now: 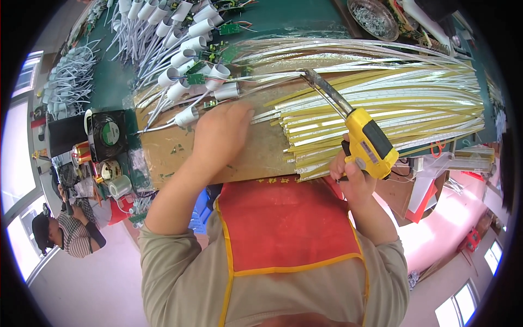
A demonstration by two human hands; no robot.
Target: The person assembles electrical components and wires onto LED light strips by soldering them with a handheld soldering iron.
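Note:
My right hand (353, 171) grips a yellow and black soldering gun (373, 143) by its handle. The gun's long metal nose points up and left over a bundle of LED strips (381, 103), white and yellow, lying side by side. My left hand (224, 128) is closed over the brown board (261, 155), its fingertips near the strips' left ends. What it pinches is hidden under the fingers. Just beyond it lie white plastic sleeves (187, 115) with grey cables, and small green circuit boards (196, 80) with wires.
A large heap of sleeved cables (158, 32) covers the far left, with another cable bundle (71, 82) beside it. A black fan (109, 133) and a solder spool (120, 186) stand at left. A metal dish (373, 19) sits far right. Another person (68, 229) is at the left.

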